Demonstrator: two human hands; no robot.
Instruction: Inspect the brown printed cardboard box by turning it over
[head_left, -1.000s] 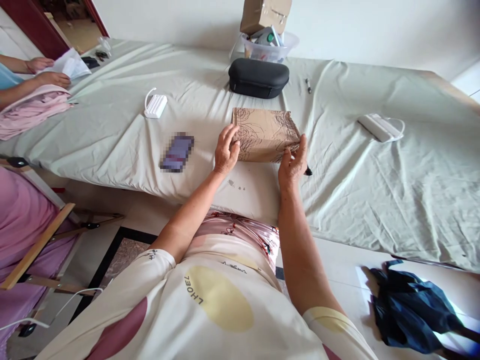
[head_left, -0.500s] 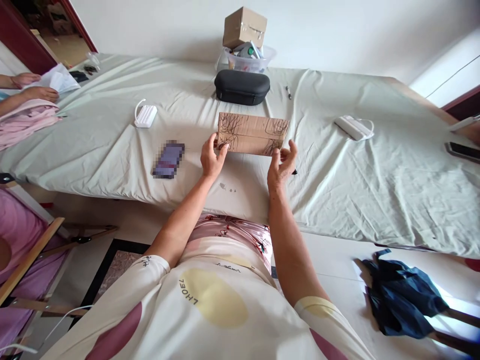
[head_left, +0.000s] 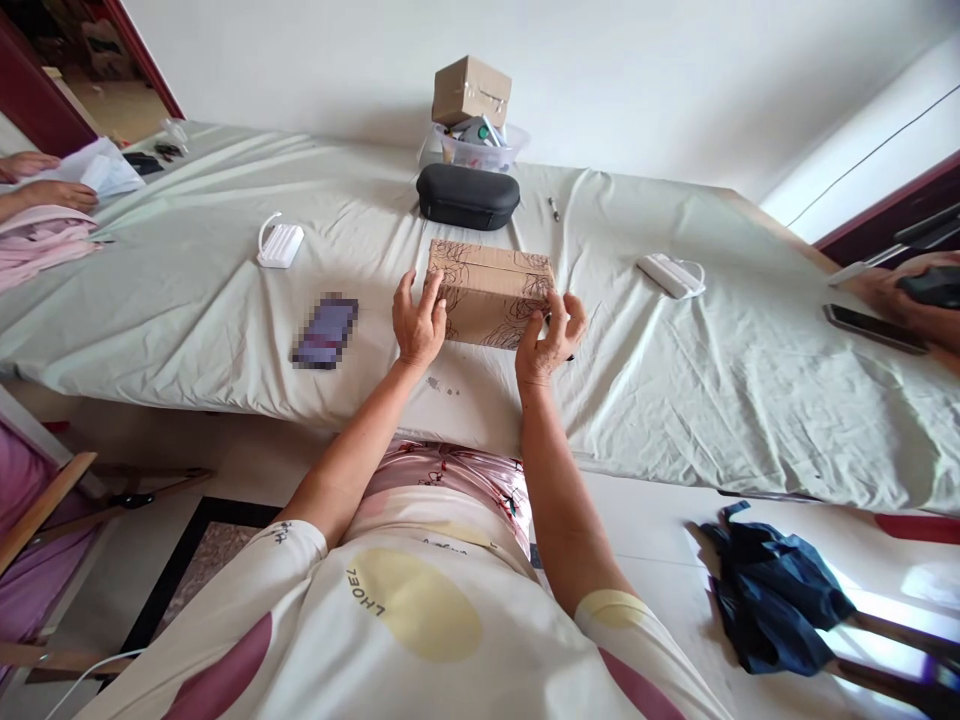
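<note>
A brown cardboard box [head_left: 487, 315] covered in black scribbled loops is in front of me at the table's near side, its top and front faces showing. My left hand [head_left: 418, 320] grips its left end, fingers over the top edge and thumb at the front. At the right front corner, my right hand [head_left: 551, 335] holds the box with thumb and fingers bent around it. A small dark thing shows beside the right hand; I cannot make out what it is.
On the pale cloth [head_left: 637, 380] are a blurred-out phone [head_left: 326, 332], white devices at left [head_left: 281, 246] and right [head_left: 670, 275], a black case [head_left: 469, 197], and a plastic tub [head_left: 487, 152] under another carton [head_left: 472, 92]. Other people's hands appear at left [head_left: 64, 190] and right [head_left: 919, 300].
The box has tipped so its front face now shows below the top. My left fingers have moved up over its left edge. The view has shifted slightly.
</note>
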